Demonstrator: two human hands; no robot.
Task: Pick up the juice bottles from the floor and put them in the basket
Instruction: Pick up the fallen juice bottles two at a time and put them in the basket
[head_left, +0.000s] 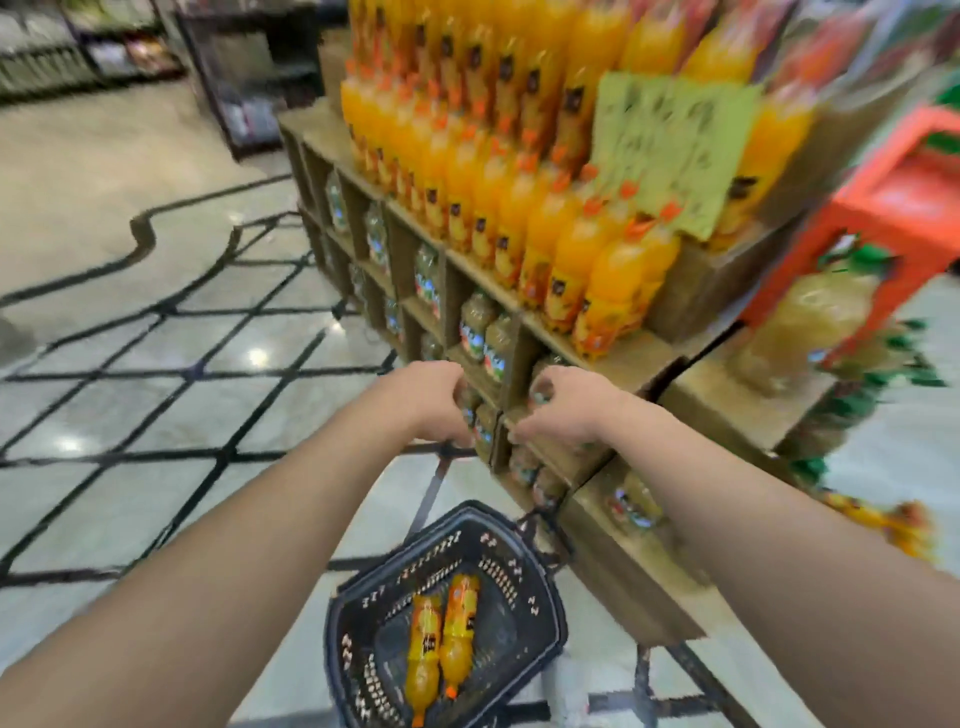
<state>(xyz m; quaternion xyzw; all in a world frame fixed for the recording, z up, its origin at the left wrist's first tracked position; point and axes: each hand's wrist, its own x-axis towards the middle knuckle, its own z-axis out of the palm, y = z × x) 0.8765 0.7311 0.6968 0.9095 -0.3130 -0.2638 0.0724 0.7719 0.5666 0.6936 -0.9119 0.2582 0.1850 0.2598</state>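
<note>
Down on the tiled floor (156, 364), just beside the corner of a wooden display stand (639, 561), sits a dark plastic shopping basket (540, 597). Two orange juice bottles (441, 634) lie side by side in its bottom, caps pointing toward the camera. Its handle (431, 488) stands up toward the hands.

Both bare arms reach forward over the basket. The left hand (431, 402) is held above the handle, fingers curled downward; motion blur and the hand's own back hide whether they hold the handle or anything else, so I cannot tell. The right hand (558, 408) is just beside it, near the stand's lower cubbies, with the thumb and fingers bent in a loose claw and nothing visibly held between them.

On the stand, rows of upright orange juice bottles (519, 197) fill the upper tiers, with a green paper sign (670, 150) leaning among them. Paler bottles (480, 327) fill the cubbies. An orange-red carton (883, 223) stands to the right.
</note>
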